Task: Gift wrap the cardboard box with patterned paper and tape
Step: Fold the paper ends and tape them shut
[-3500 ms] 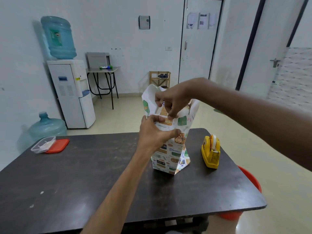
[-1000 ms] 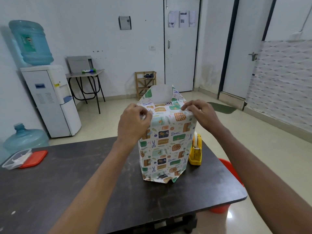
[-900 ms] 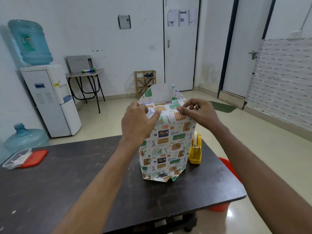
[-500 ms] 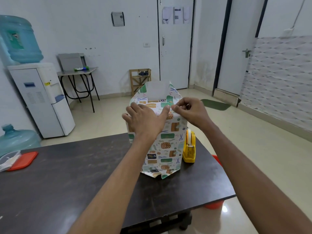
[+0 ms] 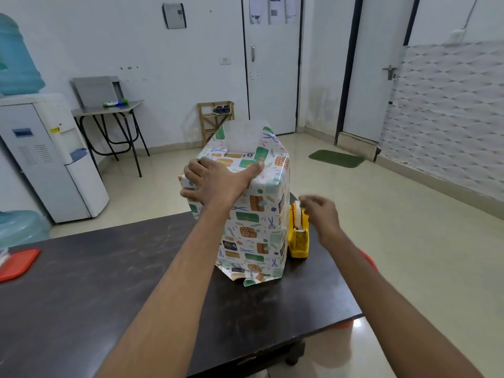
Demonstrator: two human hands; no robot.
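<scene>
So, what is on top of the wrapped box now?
The left hand lies flat on the folded patterned paper, holding it down. Behind it one flap stands upright, white side showing. A small strip of cardboard box shows; the rest is covered.

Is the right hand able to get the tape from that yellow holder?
Probably yes: the right hand hovers just beside the yellow tape dispenser, with nothing between them.

Left hand lies flat, spread; right hand hovers, fingers loosely curled.
</scene>
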